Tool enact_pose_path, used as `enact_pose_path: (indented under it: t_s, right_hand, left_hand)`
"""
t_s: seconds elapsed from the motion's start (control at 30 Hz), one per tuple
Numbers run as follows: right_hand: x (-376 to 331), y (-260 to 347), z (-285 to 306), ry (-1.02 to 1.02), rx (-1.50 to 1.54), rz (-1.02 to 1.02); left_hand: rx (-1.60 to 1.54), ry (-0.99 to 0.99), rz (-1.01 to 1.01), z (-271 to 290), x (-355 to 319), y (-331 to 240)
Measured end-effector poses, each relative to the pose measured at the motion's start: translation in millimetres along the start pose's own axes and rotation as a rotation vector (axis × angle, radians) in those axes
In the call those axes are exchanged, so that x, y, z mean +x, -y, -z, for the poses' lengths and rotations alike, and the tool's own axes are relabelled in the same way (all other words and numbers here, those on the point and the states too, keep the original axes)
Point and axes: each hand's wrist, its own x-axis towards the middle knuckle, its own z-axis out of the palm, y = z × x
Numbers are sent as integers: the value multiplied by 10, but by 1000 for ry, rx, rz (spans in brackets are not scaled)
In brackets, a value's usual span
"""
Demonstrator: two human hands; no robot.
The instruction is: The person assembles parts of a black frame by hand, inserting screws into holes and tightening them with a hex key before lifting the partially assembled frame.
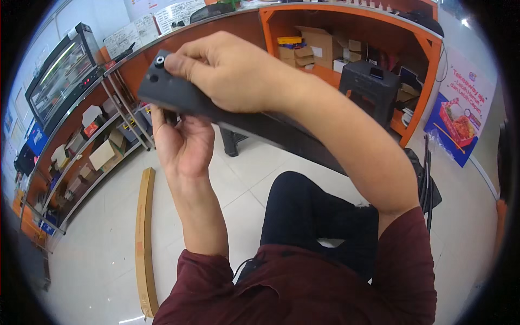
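Observation:
A long black bar (181,92) slants across in front of me, its near-left end raised and the rest running right behind my right forearm. On that end sit a small silver-rimmed round fitting (159,62) and a dark hole beside it. My right hand (233,70) grips the bar from above, with the thumb tip against the fitting and the other fingers curled over the far edge. Palm up underneath, my left hand (187,143) is closed on the bar's underside; its fingertips are partly hidden behind the bar.
On the tiled floor at left lies a long narrow cardboard box (144,233). A black stool (371,89) stands before an orange shelf unit (271,49). Metal shelving (103,165) with boxes and a glass display case (62,70) line the left. A poster (460,116) stands at right.

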Motion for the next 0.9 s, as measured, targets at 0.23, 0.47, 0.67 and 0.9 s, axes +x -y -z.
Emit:
enact_pose_path:
  t_s: [0.23,0.47,0.67,0.9]
  right_hand:
    - [592,-106,504,46,-623,64]
    - [155,1036,1085,80,-525,-506]
    - [-59,1080,1560,4,-784,-529]
    - [-307,1048,1821,98,-569,-887]
  left_hand:
    - [-92,-16,228,-359,645,250]
    - [-61,104,482,-537,931,765]
    - [283,966,641,-195,942,1053]
    - [1315,919,-711,-388,1204,1831]
